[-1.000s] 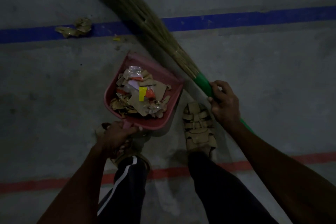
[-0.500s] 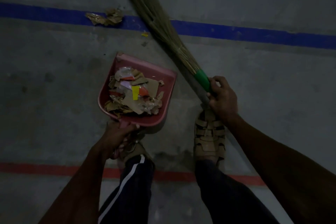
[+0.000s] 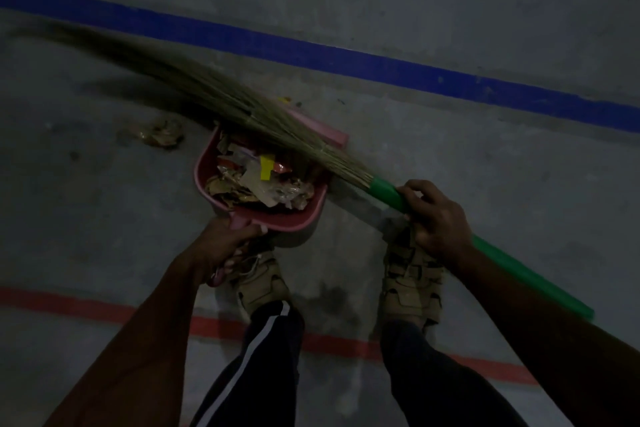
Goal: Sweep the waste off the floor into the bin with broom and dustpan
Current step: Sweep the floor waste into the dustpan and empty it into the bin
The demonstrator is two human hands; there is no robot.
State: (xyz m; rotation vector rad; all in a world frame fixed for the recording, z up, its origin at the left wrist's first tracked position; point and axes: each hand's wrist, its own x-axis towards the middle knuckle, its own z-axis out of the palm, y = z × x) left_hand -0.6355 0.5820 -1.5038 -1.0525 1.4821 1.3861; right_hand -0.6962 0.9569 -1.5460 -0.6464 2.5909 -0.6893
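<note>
Dim light. The dustpan [image 3: 277, 215], loaded with waste [image 3: 258, 180], is held by its handle in the left hand [image 3: 225, 239]; its far edge is hidden under the broom [image 3: 242, 107]. The right hand [image 3: 436, 215] is clamped on the green handle. Bristle tips are blurred. A crumpled scrap [image 3: 162, 133] lies on the floor [image 3: 485, 166] beside the dustpan.

Head view, steeply down, near floor [image 3: 485, 184].
</note>
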